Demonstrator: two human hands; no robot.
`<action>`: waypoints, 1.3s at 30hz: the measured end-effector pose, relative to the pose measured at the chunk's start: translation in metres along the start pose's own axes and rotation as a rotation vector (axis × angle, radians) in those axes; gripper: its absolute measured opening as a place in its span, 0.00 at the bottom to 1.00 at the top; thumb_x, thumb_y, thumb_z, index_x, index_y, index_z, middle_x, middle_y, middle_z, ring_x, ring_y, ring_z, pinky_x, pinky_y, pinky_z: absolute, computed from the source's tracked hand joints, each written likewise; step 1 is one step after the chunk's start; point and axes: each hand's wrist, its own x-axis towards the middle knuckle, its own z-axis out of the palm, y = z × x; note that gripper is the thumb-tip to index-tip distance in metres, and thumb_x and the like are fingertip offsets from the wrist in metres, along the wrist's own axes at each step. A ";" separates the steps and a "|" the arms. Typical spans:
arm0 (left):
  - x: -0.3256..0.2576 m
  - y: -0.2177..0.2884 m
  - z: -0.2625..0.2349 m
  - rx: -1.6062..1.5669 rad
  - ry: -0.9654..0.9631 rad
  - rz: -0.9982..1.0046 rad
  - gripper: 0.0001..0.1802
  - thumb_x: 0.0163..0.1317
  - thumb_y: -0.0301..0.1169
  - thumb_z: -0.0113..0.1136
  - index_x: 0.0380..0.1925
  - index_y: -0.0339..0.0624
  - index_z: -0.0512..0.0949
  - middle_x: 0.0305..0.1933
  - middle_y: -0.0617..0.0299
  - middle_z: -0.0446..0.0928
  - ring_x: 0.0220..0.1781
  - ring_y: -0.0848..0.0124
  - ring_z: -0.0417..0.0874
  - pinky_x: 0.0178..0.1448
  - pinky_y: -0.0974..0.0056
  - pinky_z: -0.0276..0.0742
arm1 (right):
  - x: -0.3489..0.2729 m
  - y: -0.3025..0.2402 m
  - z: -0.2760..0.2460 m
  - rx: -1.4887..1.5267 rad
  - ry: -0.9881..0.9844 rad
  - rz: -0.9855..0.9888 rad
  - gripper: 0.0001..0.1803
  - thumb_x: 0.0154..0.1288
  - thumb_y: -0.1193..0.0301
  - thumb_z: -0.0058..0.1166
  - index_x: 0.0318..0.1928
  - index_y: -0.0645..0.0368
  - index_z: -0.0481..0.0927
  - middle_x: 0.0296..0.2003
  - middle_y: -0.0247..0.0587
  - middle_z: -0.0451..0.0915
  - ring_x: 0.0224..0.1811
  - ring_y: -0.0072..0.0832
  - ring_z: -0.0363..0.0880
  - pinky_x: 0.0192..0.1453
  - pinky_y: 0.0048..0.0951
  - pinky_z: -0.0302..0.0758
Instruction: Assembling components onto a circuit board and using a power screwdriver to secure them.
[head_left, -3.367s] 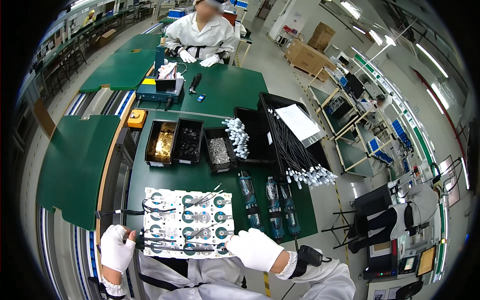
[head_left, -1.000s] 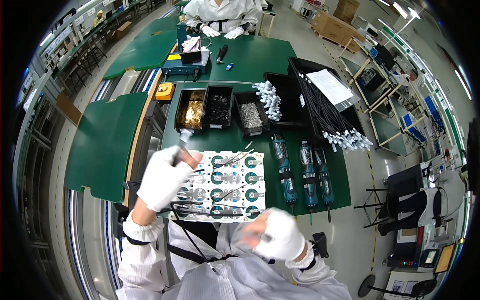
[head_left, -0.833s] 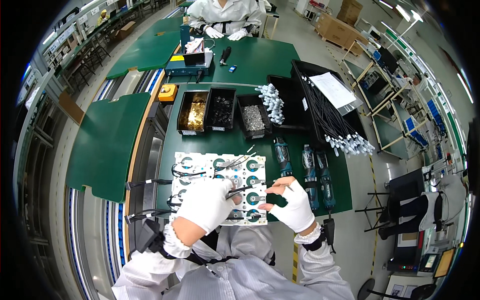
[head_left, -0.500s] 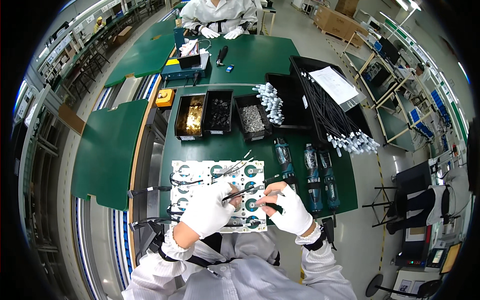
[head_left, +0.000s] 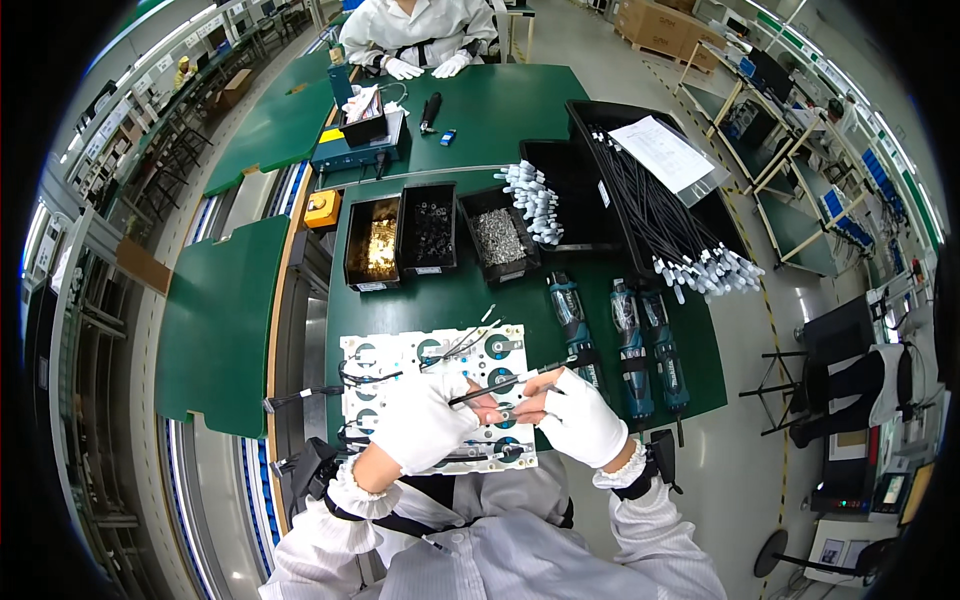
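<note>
Two white-gloved hands meet over the white fixture plate (head_left: 400, 352) at the near edge of the green counter (head_left: 460, 290), the left hand (head_left: 425, 422) pinching a thin black cable (head_left: 500, 385) whose other end the right hand (head_left: 580, 418) grips, just left of three blue electric screwdrivers (head_left: 625, 335).

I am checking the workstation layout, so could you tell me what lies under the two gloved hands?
Under the left hand and right hand lies a white fixture plate with round teal parts. The hands hide its near middle.
</note>
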 end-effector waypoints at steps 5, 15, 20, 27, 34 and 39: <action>0.001 -0.016 0.006 0.179 0.065 0.117 0.08 0.58 0.21 0.74 0.38 0.34 0.88 0.36 0.58 0.89 0.33 0.74 0.86 0.41 0.67 0.83 | -0.008 0.005 0.012 0.119 0.116 0.069 0.08 0.56 0.81 0.66 0.38 0.59 0.90 0.34 0.40 0.84 0.38 0.37 0.83 0.42 0.33 0.80; -0.004 -0.005 0.010 0.485 0.149 0.390 0.08 0.55 0.30 0.77 0.35 0.43 0.90 0.30 0.57 0.85 0.30 0.63 0.85 0.36 0.63 0.79 | -0.004 -0.020 0.016 0.470 0.176 0.343 0.04 0.67 0.78 0.63 0.40 0.64 0.88 0.37 0.45 0.85 0.38 0.32 0.83 0.42 0.31 0.78; -0.006 -0.008 0.011 0.487 0.153 0.416 0.09 0.55 0.29 0.76 0.37 0.44 0.90 0.32 0.57 0.86 0.31 0.63 0.86 0.36 0.63 0.79 | -0.003 -0.024 0.013 0.529 0.179 0.401 0.07 0.69 0.78 0.61 0.45 0.67 0.85 0.39 0.45 0.85 0.38 0.30 0.86 0.44 0.29 0.81; -0.008 -0.005 0.009 0.533 0.185 0.417 0.08 0.55 0.28 0.74 0.37 0.43 0.89 0.33 0.57 0.86 0.32 0.63 0.86 0.37 0.63 0.80 | -0.006 -0.026 0.016 0.582 0.124 0.442 0.09 0.69 0.80 0.56 0.47 0.70 0.84 0.40 0.47 0.85 0.40 0.30 0.88 0.45 0.29 0.82; -0.011 -0.007 0.012 0.482 0.216 0.393 0.07 0.55 0.27 0.74 0.35 0.42 0.88 0.32 0.58 0.85 0.33 0.63 0.86 0.37 0.63 0.80 | -0.003 -0.031 0.020 0.494 0.180 0.448 0.05 0.67 0.78 0.63 0.41 0.67 0.87 0.41 0.49 0.87 0.38 0.32 0.88 0.43 0.30 0.82; -0.011 0.000 0.010 0.489 0.293 0.485 0.07 0.58 0.28 0.73 0.37 0.41 0.88 0.30 0.58 0.83 0.33 0.61 0.85 0.36 0.61 0.79 | 0.007 -0.036 0.009 0.124 0.111 0.228 0.10 0.64 0.75 0.66 0.46 0.64 0.89 0.37 0.50 0.89 0.36 0.37 0.89 0.40 0.29 0.83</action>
